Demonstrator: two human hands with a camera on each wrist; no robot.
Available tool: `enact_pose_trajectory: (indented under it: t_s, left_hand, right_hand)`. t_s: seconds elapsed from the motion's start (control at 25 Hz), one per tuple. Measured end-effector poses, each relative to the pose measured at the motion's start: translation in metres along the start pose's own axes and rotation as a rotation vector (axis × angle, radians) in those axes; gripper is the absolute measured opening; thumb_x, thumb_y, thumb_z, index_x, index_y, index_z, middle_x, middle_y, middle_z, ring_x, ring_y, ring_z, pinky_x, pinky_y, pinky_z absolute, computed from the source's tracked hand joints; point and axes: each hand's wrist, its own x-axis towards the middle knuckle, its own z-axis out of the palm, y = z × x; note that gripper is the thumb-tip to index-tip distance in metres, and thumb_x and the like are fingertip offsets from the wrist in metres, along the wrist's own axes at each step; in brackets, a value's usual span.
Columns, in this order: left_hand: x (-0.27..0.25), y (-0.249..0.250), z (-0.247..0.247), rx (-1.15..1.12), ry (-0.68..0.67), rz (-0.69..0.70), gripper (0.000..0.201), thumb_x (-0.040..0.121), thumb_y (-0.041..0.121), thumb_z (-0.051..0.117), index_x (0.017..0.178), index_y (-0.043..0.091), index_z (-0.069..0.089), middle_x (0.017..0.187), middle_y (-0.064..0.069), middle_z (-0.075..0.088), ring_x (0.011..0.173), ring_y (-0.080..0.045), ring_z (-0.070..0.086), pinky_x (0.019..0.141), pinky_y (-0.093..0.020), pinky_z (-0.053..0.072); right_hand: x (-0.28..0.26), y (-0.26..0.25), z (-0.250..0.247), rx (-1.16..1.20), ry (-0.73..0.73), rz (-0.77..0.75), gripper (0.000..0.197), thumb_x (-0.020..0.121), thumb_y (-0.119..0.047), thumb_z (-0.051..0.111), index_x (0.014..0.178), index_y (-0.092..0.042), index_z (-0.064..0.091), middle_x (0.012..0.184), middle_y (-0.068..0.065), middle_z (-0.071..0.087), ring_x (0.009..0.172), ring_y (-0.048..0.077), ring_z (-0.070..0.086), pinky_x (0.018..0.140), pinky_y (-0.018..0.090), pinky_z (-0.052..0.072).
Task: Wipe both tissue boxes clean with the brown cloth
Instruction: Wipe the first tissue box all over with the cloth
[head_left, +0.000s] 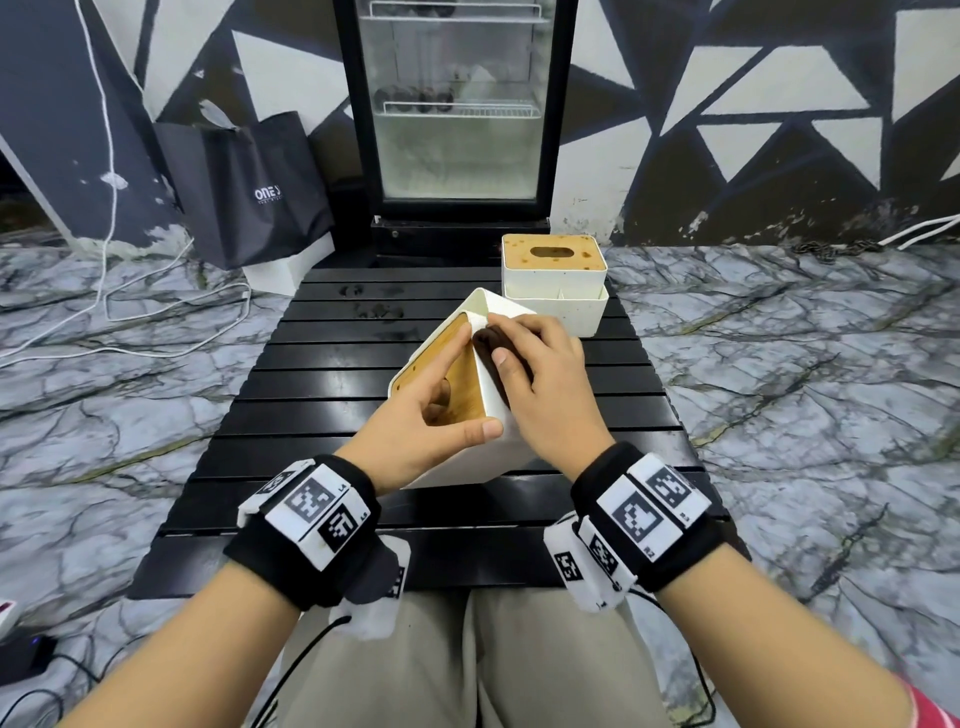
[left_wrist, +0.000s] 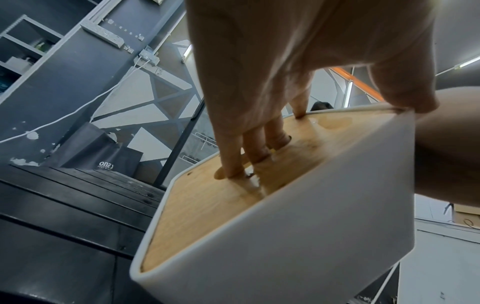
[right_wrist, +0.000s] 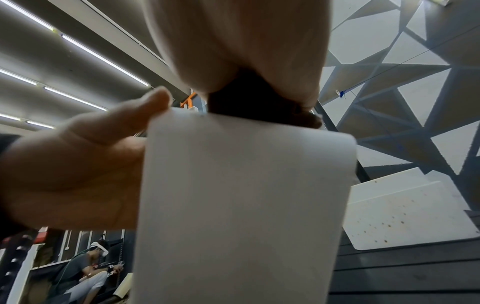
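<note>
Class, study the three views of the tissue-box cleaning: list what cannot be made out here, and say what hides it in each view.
- Brown cloth: mostly covered by the right hand in the head view; its size and fold are hidden.
- Tilted tissue box: its underside faces away from every view.
- Left hand: fingertips vanish into the lid slot in the left wrist view.
- Second tissue box: spots show, but its far sides are hidden.

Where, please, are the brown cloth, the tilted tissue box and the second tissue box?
brown cloth (head_left: 487, 344): head view, dark fold under the right fingers.
tilted tissue box (head_left: 457, 382): head view, wooden lid.
second tissue box (head_left: 553, 252): head view, spotted wooden lid.
</note>
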Motion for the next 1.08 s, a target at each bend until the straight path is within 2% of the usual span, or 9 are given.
enact_pose_trajectory:
  t_s: [0.16,0.32,0.44,0.52,0.6,0.68,0.88,1.0,1.08]
  left_hand:
    - [0.002,0.003,0.001,0.005,0.008,0.002,0.095,0.074,0.034,0.074,0.146,0.043,0.013,0.116,0.005,0.058,0.097,0.0,0.059,0.086,-0.007,0.042]
    - [0.004,0.005,-0.001,0.008,0.03,0.0,0.089,0.07,0.041,0.071,0.138,0.053,0.014,0.114,0.008,0.062,0.1,-0.001,0.062,0.082,-0.007,0.043]
    - [0.004,0.003,-0.005,-0.023,0.053,-0.04,0.089,0.06,0.053,0.07,0.131,0.063,0.018,0.113,0.004,0.065,0.102,-0.007,0.064,0.086,-0.015,0.046]
    - [0.004,0.001,-0.006,-0.024,0.067,-0.055,0.091,0.06,0.054,0.071,0.134,0.062,0.017,0.118,0.002,0.064,0.105,-0.012,0.063,0.092,-0.024,0.047]
    - [0.005,0.003,-0.004,-0.024,0.079,-0.055,0.093,0.064,0.048,0.073,0.137,0.057,0.016,0.116,0.001,0.063,0.104,-0.01,0.063,0.092,-0.022,0.047]
    - [0.005,0.004,-0.002,-0.035,0.079,-0.052,0.091,0.067,0.042,0.071,0.138,0.054,0.016,0.114,0.002,0.063,0.103,-0.008,0.063,0.092,-0.021,0.046]
    - [0.004,0.002,-0.008,-0.041,0.078,-0.087,0.099,0.058,0.056,0.071,0.14,0.056,0.015,0.119,-0.005,0.063,0.109,-0.017,0.061,0.103,-0.04,0.043]
    - [0.003,0.003,-0.006,-0.04,0.103,-0.086,0.094,0.057,0.057,0.07,0.133,0.062,0.016,0.115,-0.005,0.064,0.105,-0.018,0.063,0.101,-0.038,0.045]
    - [0.004,0.003,-0.005,-0.043,0.103,-0.078,0.093,0.057,0.056,0.07,0.133,0.061,0.016,0.116,-0.004,0.064,0.105,-0.015,0.062,0.098,-0.033,0.046]
  right_hand:
    - [-0.019,0.0,0.0,-0.009,-0.004,-0.001,0.04,0.092,-0.029,0.037,0.13,-0.024,0.048,0.125,-0.001,0.045,0.103,0.015,0.031,0.092,0.021,0.025]
    - [-0.031,0.003,0.003,0.006,0.01,-0.015,0.043,0.089,-0.032,0.035,0.129,-0.025,0.049,0.125,-0.003,0.046,0.103,0.014,0.032,0.092,0.02,0.024]
    - [-0.032,0.018,0.003,0.012,0.056,0.018,0.043,0.089,-0.031,0.035,0.128,-0.023,0.05,0.125,-0.001,0.048,0.104,0.014,0.031,0.092,0.019,0.022]
    - [-0.031,0.025,0.003,-0.001,0.083,0.063,0.044,0.088,-0.032,0.033,0.128,-0.022,0.05,0.125,0.001,0.048,0.103,0.012,0.029,0.091,0.016,0.02]
    - [-0.03,0.023,0.005,-0.015,0.092,0.073,0.045,0.088,-0.032,0.033,0.128,-0.021,0.05,0.125,0.002,0.048,0.102,0.013,0.028,0.09,0.017,0.02]
    - [-0.031,0.014,0.011,-0.018,0.092,0.026,0.043,0.09,-0.032,0.033,0.128,-0.02,0.05,0.125,0.001,0.047,0.101,0.013,0.027,0.09,0.017,0.019]
    - [-0.033,0.019,0.013,-0.024,0.093,-0.058,0.05,0.088,-0.04,0.026,0.129,-0.022,0.049,0.126,0.0,0.048,0.102,0.012,0.029,0.091,0.017,0.022]
    - [-0.032,0.025,0.014,-0.025,0.136,-0.012,0.052,0.087,-0.041,0.024,0.128,-0.021,0.05,0.124,0.001,0.049,0.1,0.011,0.028,0.089,0.015,0.019]
    - [-0.032,0.019,0.017,-0.035,0.138,-0.002,0.052,0.087,-0.041,0.024,0.127,-0.021,0.05,0.125,0.001,0.049,0.1,0.012,0.028,0.091,0.018,0.021]
